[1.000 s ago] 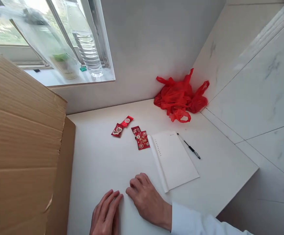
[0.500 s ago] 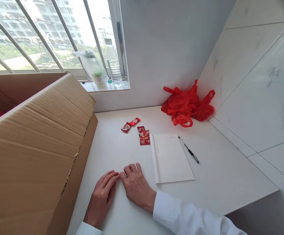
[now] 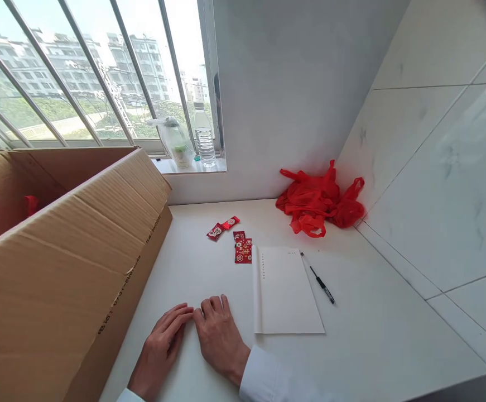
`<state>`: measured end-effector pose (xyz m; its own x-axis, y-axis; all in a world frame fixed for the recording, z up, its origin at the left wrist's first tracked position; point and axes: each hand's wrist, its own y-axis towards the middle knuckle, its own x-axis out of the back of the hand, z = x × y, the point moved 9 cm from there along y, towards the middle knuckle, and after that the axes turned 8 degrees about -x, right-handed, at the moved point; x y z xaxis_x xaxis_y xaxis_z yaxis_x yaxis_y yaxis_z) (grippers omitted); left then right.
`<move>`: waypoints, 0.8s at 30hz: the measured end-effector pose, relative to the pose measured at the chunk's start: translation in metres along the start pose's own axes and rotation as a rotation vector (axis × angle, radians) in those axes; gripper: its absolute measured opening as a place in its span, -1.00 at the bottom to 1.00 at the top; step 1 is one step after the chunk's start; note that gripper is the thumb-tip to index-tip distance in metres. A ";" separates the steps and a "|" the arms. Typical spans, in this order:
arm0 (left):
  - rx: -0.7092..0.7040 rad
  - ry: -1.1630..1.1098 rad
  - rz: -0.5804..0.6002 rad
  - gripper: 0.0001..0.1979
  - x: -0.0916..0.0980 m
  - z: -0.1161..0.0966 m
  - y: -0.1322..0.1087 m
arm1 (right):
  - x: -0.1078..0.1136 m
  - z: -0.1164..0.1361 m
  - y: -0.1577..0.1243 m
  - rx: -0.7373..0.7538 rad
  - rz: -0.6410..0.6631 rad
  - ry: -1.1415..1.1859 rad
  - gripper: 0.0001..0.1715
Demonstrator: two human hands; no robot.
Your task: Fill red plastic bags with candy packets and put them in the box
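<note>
My left hand (image 3: 161, 345) rests on the white table (image 3: 192, 268) with its fingers stretched out together, holding nothing. Beside it, my right hand (image 3: 221, 338) lies palm down, fingers loosely bent and a little apart on the tabletop. The fingertips of the left hand meet or nearly meet the right thumb side. Right of my hands is a white notepad (image 3: 288, 296) with a few small written marks, and a black pen (image 3: 323, 286) lies along its right side. Beyond the hands are several small red packets, including a square one (image 3: 243, 251) against the notepad's left edge.
A large open cardboard box (image 3: 79, 257) stands at the left, something red inside it. Crumpled red bags (image 3: 320, 198) lie in the far right corner. On the sill of the barred window stand a water bottle (image 3: 204, 137) and a cup in a plastic bag (image 3: 178, 145).
The camera has tilted upward, so the table, box and hands appear lower and more of the window shows. My hands keep the same pose on the table.
</note>
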<state>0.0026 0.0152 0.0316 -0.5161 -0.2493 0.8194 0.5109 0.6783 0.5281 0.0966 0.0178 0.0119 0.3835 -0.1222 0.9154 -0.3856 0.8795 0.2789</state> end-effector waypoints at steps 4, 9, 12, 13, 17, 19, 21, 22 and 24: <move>0.263 -0.181 -0.052 -0.79 0.000 0.023 0.025 | 0.013 -0.008 0.005 0.039 0.004 0.026 -0.77; 0.431 -0.270 -0.217 -0.76 -0.020 0.058 0.089 | 0.027 -0.021 0.018 0.184 0.361 0.174 -0.79; 0.504 -0.301 -0.305 -0.72 -0.038 0.082 0.104 | 0.047 -0.050 0.040 0.114 0.376 0.162 -0.80; 0.536 -0.306 -0.335 -0.72 -0.043 0.090 0.103 | 0.053 -0.063 0.050 0.063 0.353 0.140 -0.79; 0.584 -0.337 -0.378 -0.78 -0.051 0.104 0.092 | 0.075 -0.125 0.087 -0.205 0.196 0.020 -0.76; 0.552 -0.361 -0.346 -0.79 -0.053 0.102 0.092 | 0.078 -0.153 0.099 -0.328 0.137 -0.015 -0.74; 0.521 -0.376 -0.315 -0.80 -0.054 0.098 0.093 | 0.074 -0.171 0.105 -0.414 0.116 -0.018 -0.68; 0.513 -0.380 -0.304 -0.80 -0.054 0.096 0.094 | 0.069 -0.177 0.106 -0.442 0.118 -0.013 -0.62; 0.508 -0.386 -0.288 -0.79 -0.055 0.094 0.095 | 0.057 -0.182 0.105 -0.480 0.130 0.005 -0.49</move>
<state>0.0151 0.1583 0.0154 -0.8379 -0.2683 0.4754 -0.0189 0.8846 0.4659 0.2310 0.1870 0.0409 0.3621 0.0037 0.9321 -0.0007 1.0000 -0.0037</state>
